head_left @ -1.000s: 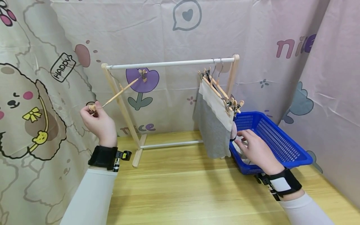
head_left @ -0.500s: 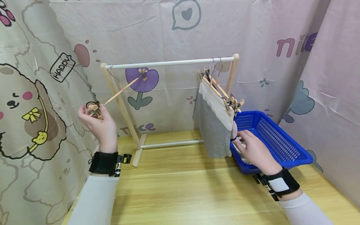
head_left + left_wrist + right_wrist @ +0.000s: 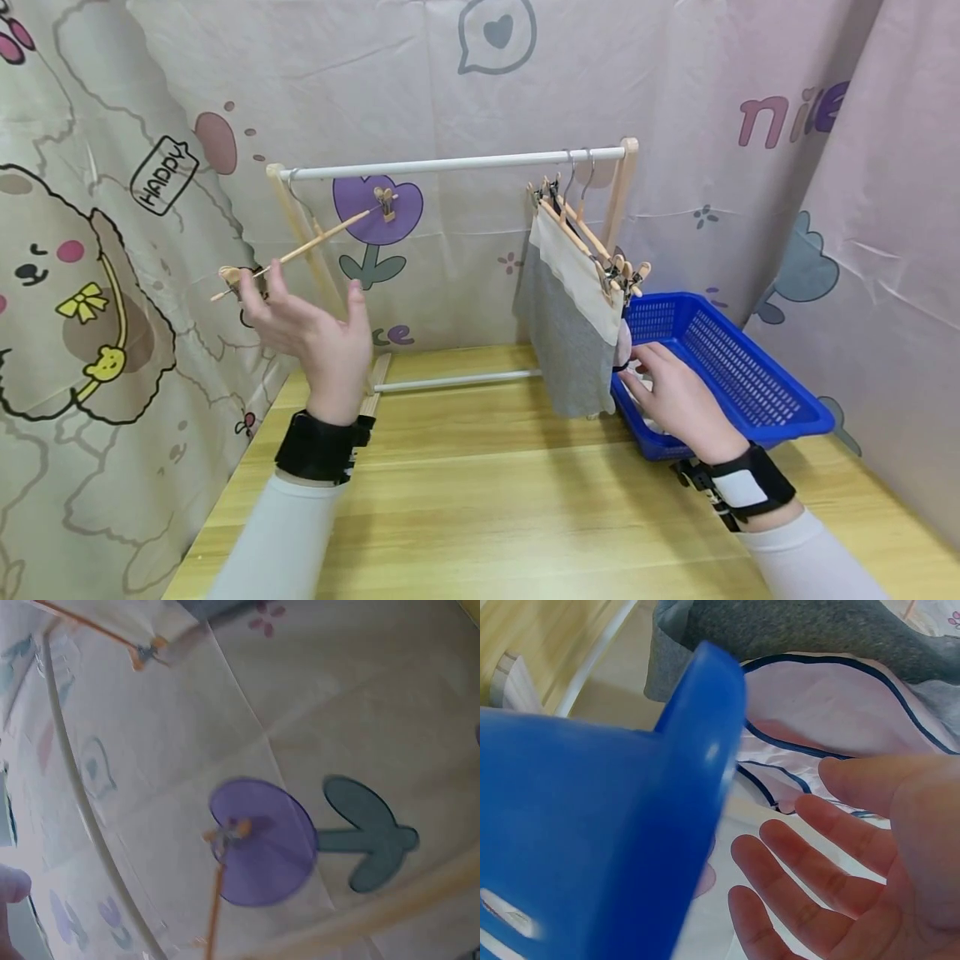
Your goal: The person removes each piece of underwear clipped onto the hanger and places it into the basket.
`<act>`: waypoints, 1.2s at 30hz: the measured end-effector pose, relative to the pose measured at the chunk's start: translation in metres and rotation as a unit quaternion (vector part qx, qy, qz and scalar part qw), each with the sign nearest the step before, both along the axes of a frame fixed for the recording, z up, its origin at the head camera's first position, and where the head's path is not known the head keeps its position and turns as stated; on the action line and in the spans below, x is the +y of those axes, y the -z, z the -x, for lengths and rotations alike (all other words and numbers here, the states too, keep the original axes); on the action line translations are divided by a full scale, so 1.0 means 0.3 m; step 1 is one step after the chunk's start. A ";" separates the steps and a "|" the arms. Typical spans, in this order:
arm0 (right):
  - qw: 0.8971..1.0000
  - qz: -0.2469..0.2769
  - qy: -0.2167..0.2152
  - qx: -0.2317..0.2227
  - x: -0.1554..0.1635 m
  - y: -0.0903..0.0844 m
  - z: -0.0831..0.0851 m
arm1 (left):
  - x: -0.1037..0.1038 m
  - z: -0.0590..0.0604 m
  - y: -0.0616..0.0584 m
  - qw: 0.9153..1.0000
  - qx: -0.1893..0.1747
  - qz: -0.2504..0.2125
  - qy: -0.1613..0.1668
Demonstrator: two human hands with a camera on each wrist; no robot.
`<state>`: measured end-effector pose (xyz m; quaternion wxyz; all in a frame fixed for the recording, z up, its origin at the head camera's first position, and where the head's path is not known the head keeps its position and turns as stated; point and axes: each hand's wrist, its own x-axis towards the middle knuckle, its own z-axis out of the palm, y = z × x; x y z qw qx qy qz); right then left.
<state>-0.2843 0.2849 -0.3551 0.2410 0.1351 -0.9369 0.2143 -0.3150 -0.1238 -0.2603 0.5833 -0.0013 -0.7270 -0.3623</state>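
Observation:
My left hand (image 3: 318, 337) has its fingers spread and holds nothing. It is just in front of the near end of a bare wooden clip hanger (image 3: 330, 234), close to that end's clip (image 3: 230, 275); whether a fingertip touches is hard to tell. The hanger hangs at the left of a small clothes rack (image 3: 450, 164). At the right, my right hand (image 3: 678, 404) has loosely bent fingers beside a pink cloth with dark blue trim (image 3: 817, 697). In the right wrist view no cloth is between the fingers. A grey and white garment (image 3: 573, 342) hangs from clip hangers (image 3: 585, 229) there.
A blue plastic basket (image 3: 795, 435) stands right of the rack, with pale cloth (image 3: 651, 423) partly visible inside. The rack's lower bar (image 3: 457, 383) crosses low over the wooden table (image 3: 480, 500). Printed curtains (image 3: 487, 108) enclose the back and sides.
My left hand let go of the hanger's near clip, its fingers spread, and it moved rightward. The hanger's near end now shows past the fingers. The right hand stayed nearly still.

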 end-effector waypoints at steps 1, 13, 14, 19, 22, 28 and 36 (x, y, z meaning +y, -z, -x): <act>1.000 -0.001 -0.001 0.001 -0.001 0.000 0.001 | 0.013 -0.001 0.001 1.000 0.005 0.009 0.013; 1.000 0.004 -0.003 0.006 -0.009 -0.001 0.003 | 0.145 -0.023 -0.037 0.978 -0.048 0.122 0.162; 1.000 0.004 -0.002 0.008 -0.009 -0.002 0.003 | 0.157 -0.025 -0.042 0.975 -0.053 0.138 0.169; 1.000 0.010 0.005 0.013 -0.012 -0.010 0.004 | 0.228 -0.033 -0.081 0.955 -0.085 0.196 0.204; 1.000 0.013 0.012 0.012 -0.015 -0.014 0.002 | 0.265 -0.040 -0.104 0.942 -0.100 0.217 0.235; 1.000 0.024 0.016 0.011 -0.021 -0.011 -0.002 | 0.311 -0.056 -0.137 0.923 -0.089 0.259 0.271; 0.999 0.028 0.023 0.012 -0.026 -0.012 -0.003 | 0.386 -0.071 -0.164 0.898 -0.097 0.305 0.301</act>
